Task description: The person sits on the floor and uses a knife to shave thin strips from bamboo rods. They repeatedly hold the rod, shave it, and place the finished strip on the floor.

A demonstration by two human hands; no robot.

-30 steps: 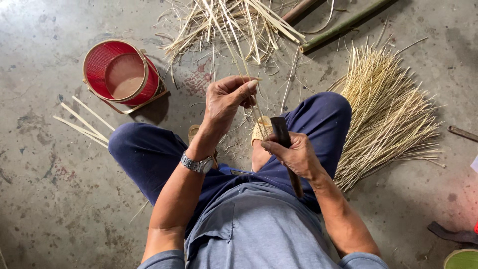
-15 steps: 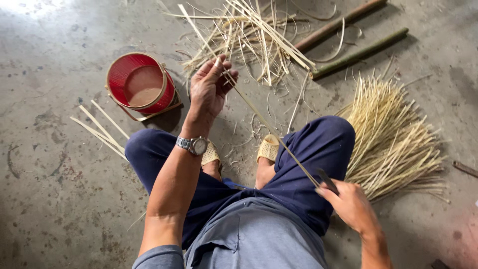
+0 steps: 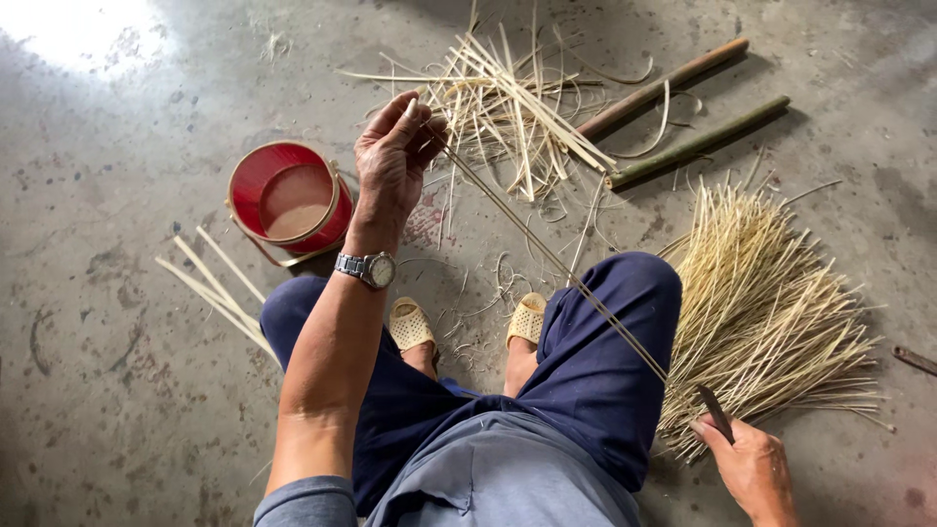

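My left hand is stretched forward and pinches the far end of a long thin bamboo strip. The strip runs taut across my right knee down to my right hand at the lower right. That hand grips a dark-bladed knife whose blade meets the strip's near end. A wristwatch sits on my left wrist. I am seated on the concrete floor in dark blue trousers and pale sandals.
A red bucket stands left of my left hand. Loose bamboo slivers lie ahead, beside two bamboo poles. A fanned bundle of thin sticks lies at the right. Several flat strips lie at the left.
My hands were together above my knees one second ago. The left hand has since moved forward and the right hand back and right with the knife, stretching the strip between them.
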